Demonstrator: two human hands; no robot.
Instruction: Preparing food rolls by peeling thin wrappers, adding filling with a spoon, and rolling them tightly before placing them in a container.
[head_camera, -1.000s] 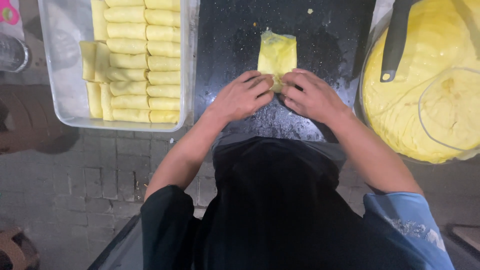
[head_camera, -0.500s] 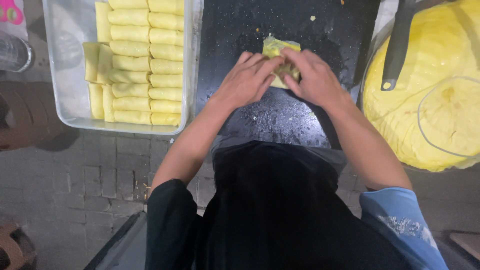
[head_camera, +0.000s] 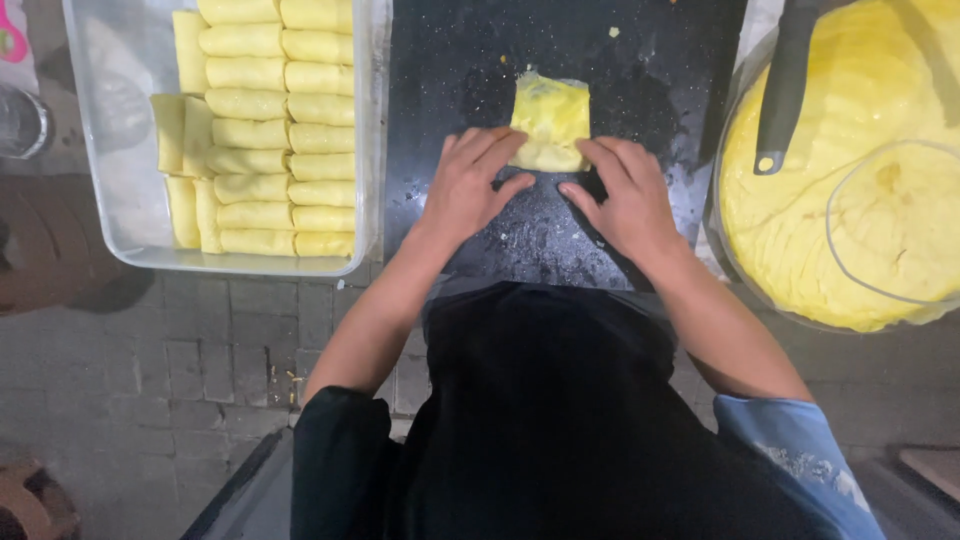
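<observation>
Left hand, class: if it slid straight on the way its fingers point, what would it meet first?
The left hand points up-right; its fingertips already touch the yellow crepe roll on the black board, so that comes first.

The person wears a black apron or top over the torso, a black short sleeve on the left arm, and a light blue sleeve with pale specks on the right; both forearms and hands are bare.

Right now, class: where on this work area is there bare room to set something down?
Bare dark board lies left of the yellow wrap, up to the tray wall. The clear tray has a free strip along its left side. Crowded: the rolls fill the tray's right; both hands flank the wrap; the bowl is full.
</observation>
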